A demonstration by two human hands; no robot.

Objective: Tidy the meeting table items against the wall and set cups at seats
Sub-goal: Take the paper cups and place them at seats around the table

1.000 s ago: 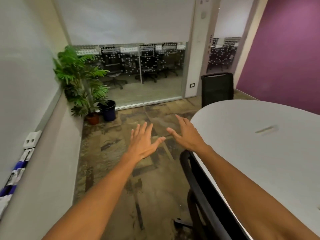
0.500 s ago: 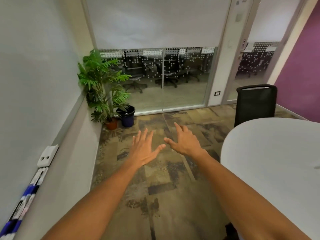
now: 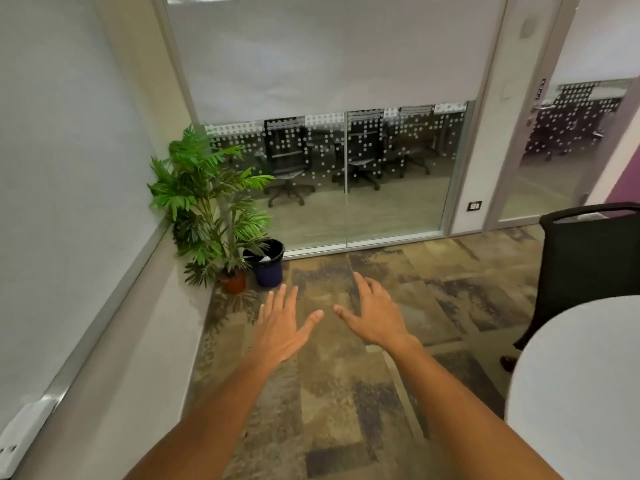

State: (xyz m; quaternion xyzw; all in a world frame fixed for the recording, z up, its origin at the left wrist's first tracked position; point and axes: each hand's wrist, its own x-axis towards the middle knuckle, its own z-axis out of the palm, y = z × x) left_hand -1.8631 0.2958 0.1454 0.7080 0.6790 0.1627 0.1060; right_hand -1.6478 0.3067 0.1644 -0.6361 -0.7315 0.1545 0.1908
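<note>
Fingers of both hands are spread and straight, gripping nothing: the left hand [image 3: 282,329] and the right hand [image 3: 375,315] hang side by side in the air over the carpet [image 3: 346,393], thumbs pointing toward each other, touching neither surface nor object. Only a curved edge of the white meeting table [image 3: 581,386] shows, at the lower right, and the bare part in view carries no cups or other items; where those things lie cannot be told from here. A black chair [image 3: 588,268] stands at the table's far edge. In the far left corner of the room a potted plant [image 3: 207,209] stands against the wall beside a dark bin [image 3: 268,266], with a glass partition [image 3: 346,174] behind them.

Judging by this, the tidying has not begun in earnest. The risk is that the person, facing away from the table, loses track of what must be gathered. Walking on with outstretched arms, they might also brush the plant or knock the bin.
</note>
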